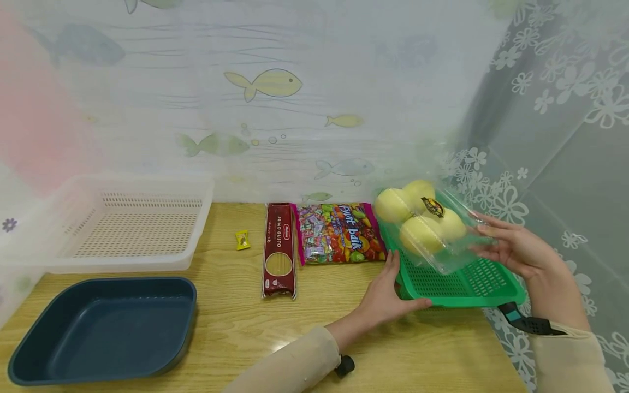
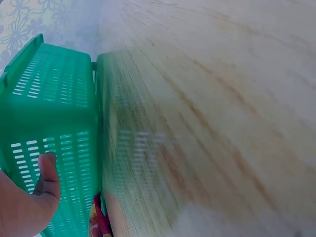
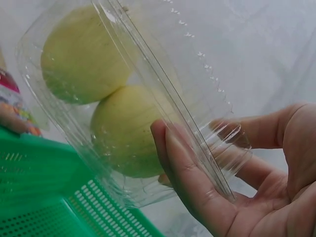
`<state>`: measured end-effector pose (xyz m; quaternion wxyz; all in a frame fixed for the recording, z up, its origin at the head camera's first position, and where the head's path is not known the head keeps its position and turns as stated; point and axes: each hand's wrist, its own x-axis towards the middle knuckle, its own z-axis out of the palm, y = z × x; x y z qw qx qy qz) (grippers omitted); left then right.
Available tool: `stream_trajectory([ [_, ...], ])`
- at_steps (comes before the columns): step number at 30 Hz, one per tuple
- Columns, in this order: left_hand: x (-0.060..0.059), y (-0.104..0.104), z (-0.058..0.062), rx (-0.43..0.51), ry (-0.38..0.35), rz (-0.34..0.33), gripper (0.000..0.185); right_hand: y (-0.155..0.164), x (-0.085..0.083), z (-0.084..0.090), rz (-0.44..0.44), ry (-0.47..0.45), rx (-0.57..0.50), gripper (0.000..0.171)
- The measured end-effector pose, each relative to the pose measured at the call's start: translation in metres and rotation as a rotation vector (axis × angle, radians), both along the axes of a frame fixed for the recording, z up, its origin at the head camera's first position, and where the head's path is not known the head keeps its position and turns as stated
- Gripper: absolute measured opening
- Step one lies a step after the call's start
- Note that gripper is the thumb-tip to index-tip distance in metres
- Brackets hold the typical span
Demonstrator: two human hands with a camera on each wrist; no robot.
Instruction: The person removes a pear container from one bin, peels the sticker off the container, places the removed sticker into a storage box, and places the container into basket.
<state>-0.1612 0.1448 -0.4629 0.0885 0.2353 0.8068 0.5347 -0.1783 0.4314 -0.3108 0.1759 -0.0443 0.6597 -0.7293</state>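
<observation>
My right grip [image 1: 516, 248] pinches the edge of the clear box [image 3: 170, 89]. The box, with yellow fruit [image 1: 417, 236] inside, tilts over the green basket [image 1: 472, 301]. My left grip [image 1: 385, 297], thumb and fingers apart, touches the basket's corner. I should squeeze softly and keep the basket still on the desk [image 1: 231, 333].

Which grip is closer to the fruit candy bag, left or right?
Left. The left grip is at the near left corner of the green basket, just beside the candy bag. The right grip is farther right, holding the clear fruit box.
</observation>
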Motion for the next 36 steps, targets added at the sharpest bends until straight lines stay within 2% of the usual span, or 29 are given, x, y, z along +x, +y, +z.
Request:
stream_trajectory([
  [6,0.000,-0.001,0.001,0.011,0.002,0.015,0.119,-0.004,0.009,0.005,0.067,0.050,0.017,0.052],
  [14,-0.001,-0.008,0.001,0.097,0.059,0.000,0.117,-0.015,0.019,0.011,0.122,0.098,0.042,0.056],
  [18,-0.002,-0.018,0.003,0.094,0.028,-0.015,0.105,-0.020,0.023,0.011,0.137,0.095,0.034,0.057],
  [20,-0.002,-0.026,0.006,0.098,-0.018,-0.015,0.099,-0.022,0.025,0.011,0.141,0.098,0.044,0.057],
  [24,-0.008,-0.048,0.014,0.133,-0.107,-0.006,0.100,-0.024,0.030,0.012,0.141,0.096,0.059,0.057],
  [28,-0.015,-0.073,0.021,0.190,-0.142,-0.021,0.101,-0.024,0.034,0.012,0.156,0.104,0.052,0.058],
  [32,-0.023,-0.099,0.027,0.231,-0.120,-0.056,0.105,-0.025,0.037,0.012,0.170,0.109,0.039,0.059],
  [36,-0.031,-0.121,0.036,0.247,-0.072,-0.041,0.112,-0.026,0.041,0.012,0.175,0.122,0.039,0.059],
])
